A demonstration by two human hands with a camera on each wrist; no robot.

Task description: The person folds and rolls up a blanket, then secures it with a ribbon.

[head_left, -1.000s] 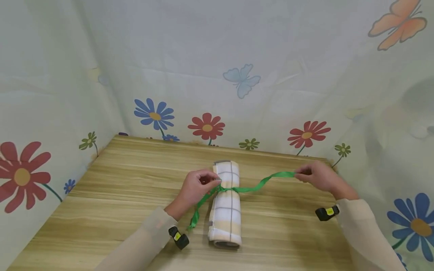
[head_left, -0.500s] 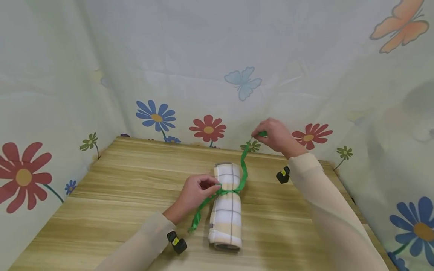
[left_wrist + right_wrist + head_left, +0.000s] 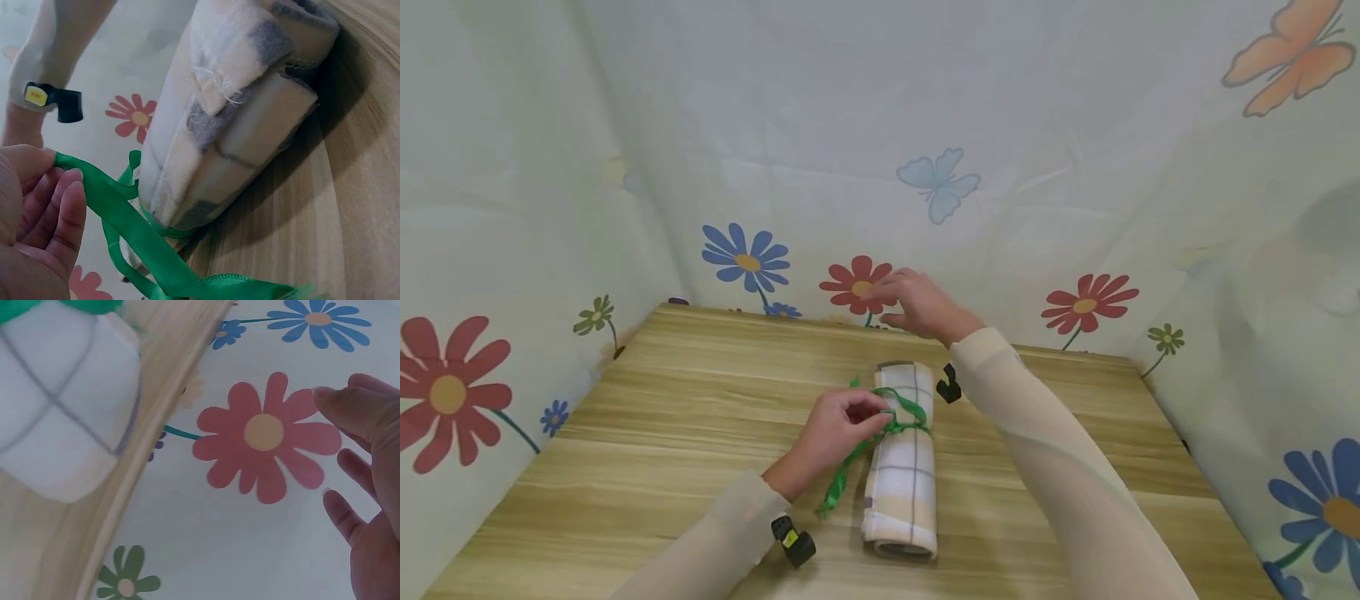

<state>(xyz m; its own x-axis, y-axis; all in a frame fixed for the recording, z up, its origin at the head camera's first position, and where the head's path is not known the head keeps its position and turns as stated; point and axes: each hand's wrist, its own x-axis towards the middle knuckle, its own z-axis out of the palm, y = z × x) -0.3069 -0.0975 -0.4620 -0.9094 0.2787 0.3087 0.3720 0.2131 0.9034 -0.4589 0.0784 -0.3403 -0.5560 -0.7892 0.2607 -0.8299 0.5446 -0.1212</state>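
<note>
A rolled checked cloth [image 3: 901,492], white and beige with grey lines, lies lengthwise on the table with a green ribbon [image 3: 913,407] wrapped round its middle. Beside the roll, my left hand [image 3: 835,425] pinches the ribbon between thumb and forefinger at its left side. In the left wrist view, ribbon [image 3: 134,231] runs from those fingertips, and a frayed end hangs below. My right hand [image 3: 925,307] is raised beyond the roll's far end, apart from cloth and ribbon. Its fingers [image 3: 350,515] are spread and hold nothing in the right wrist view.
The wooden table [image 3: 700,375] meets a pale curtain [image 3: 790,125] printed with flowers and butterflies at its far edge and sides. Each wrist wears a small black camera [image 3: 793,542].
My right hand has swept left from the far right, carrying the ribbon's right end over the roll, and let it go. That end now lies looped across the cloth. My left hand stays in place.
</note>
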